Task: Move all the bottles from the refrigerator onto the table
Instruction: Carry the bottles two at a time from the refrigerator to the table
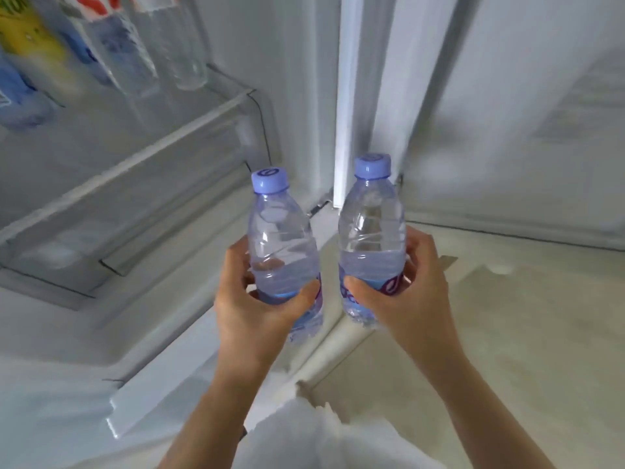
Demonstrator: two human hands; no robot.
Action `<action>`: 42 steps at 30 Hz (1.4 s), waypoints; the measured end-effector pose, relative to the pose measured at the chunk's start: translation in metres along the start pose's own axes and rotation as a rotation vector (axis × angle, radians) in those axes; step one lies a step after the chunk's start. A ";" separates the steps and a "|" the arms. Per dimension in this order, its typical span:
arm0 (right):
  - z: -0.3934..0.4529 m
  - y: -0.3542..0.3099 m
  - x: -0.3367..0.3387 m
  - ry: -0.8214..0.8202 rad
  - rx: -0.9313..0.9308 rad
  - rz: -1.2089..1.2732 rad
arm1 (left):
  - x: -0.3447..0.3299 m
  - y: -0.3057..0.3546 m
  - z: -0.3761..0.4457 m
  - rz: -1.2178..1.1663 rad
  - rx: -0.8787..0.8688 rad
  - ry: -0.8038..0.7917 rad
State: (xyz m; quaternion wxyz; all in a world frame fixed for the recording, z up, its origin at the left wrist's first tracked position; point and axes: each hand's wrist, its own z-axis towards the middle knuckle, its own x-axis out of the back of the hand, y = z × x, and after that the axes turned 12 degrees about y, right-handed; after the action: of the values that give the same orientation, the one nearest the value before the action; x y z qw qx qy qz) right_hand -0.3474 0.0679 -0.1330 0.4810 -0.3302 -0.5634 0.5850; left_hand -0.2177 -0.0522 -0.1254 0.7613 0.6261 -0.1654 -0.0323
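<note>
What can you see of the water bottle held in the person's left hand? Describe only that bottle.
The water bottle is small, of clear ribbed plastic with a pale blue tint. Its blue screw cap is on. A blue and purple label wraps its lower part, mostly hidden. It stands nearly upright, held in the air before the open refrigerator. The left hand grips its lower half, thumb across the front. It does not touch the other bottle.

We are seeing a beige floor [527, 350] spreading across the lower right, and a white garment [321, 438] is lying over its near edge at the bottom.
</note>
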 end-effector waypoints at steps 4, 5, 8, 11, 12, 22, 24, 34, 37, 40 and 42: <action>-0.027 0.023 0.068 0.069 -0.069 -0.040 | -0.034 -0.004 -0.057 0.008 0.070 -0.135; -0.035 0.029 0.084 0.085 -0.091 -0.051 | -0.043 -0.003 -0.073 0.008 0.082 -0.165; -0.059 0.045 0.139 0.134 -0.144 -0.086 | -0.071 0.002 -0.120 0.021 0.064 -0.253; -0.086 0.058 0.200 0.206 -0.199 -0.124 | -0.098 0.012 -0.173 0.025 0.037 -0.351; -0.095 0.061 0.222 0.240 -0.218 -0.125 | -0.109 0.016 -0.190 0.020 0.035 -0.379; -0.141 0.092 0.375 0.541 -0.401 -0.166 | -0.213 0.035 -0.311 0.032 0.073 -0.696; -0.141 0.103 0.399 0.598 -0.464 -0.160 | -0.239 0.042 -0.325 0.044 0.078 -0.767; -0.068 0.142 0.483 0.786 -0.622 -0.108 | -0.388 0.054 -0.343 0.140 0.100 -0.954; -0.035 0.151 0.511 0.828 -0.637 -0.143 | -0.436 0.063 -0.334 0.156 0.086 -0.979; -0.008 0.159 0.537 0.879 -0.629 -0.170 | -0.479 0.073 -0.330 0.155 0.106 -1.011; 0.008 0.166 0.554 0.896 -0.633 -0.190 | -0.506 0.078 -0.331 0.156 0.127 -1.030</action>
State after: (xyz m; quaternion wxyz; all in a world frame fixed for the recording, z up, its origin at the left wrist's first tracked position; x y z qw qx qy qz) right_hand -0.5629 0.5991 -0.2080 0.6016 -0.6228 -0.4793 0.1435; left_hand -0.6107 0.4058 -0.2105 0.5419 0.5599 -0.5661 -0.2691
